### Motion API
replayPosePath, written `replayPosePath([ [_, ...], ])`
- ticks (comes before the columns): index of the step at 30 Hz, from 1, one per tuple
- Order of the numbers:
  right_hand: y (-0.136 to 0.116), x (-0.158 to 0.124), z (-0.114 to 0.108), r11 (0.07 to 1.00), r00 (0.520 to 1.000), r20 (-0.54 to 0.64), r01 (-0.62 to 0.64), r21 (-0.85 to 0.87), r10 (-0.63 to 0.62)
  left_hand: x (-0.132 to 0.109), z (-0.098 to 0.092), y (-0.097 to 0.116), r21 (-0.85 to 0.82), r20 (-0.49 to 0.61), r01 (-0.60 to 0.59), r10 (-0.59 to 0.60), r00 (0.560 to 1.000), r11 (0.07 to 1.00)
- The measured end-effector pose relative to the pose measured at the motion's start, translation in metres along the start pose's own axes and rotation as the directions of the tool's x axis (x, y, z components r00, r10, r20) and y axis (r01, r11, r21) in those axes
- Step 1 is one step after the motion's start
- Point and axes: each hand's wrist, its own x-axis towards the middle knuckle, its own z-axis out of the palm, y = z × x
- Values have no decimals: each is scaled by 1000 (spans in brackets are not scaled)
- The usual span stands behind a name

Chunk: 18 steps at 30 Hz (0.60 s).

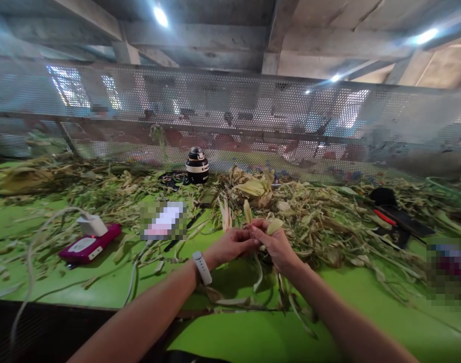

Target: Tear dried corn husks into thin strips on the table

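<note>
My left hand (234, 244), with a white watch (202, 268) at the wrist, meets my right hand (276, 244) above the green table. Both are closed, fingertips pinched together on a dried corn husk (247, 210) whose pale yellow end sticks up between them. A wider yellowish husk piece (275, 226) stands out at the right hand's fingers. Thin strips hang beneath the hands, and the fingers partly cover what they grip. Just behind lies a heap of dried husks (317, 222).
A magenta power strip (90, 244) with a white charger (92, 225) and a phone (164, 221) on a cable lie at left. A black jar-shaped bottle (197, 165) stands behind. Dark tools with a red part (385, 217) lie right. A perforated metal screen (234, 111) bounds the table (245, 335).
</note>
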Motion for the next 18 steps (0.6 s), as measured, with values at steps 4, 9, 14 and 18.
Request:
replayPosePath([
  [4, -3, 2, -4, 996, 998, -62, 3, -88, -8, -2, 3, 8, -61, -103, 5, -12, 995, 998],
  [9, 0, 8, -18, 900, 979, -172, 29, -434, -114, -5, 5, 17, -94, -141, 15, -28, 990, 995],
  [14, 1, 10, -19, 916, 974, -228, -85, -392, -7, -5, 4, 19, -63, -122, -4, -4, 993, 998],
  [18, -4, 8, -18, 895, 973, -230, -81, -439, -25, -5, 2, 16, -220, -117, 37, -64, 991, 975],
])
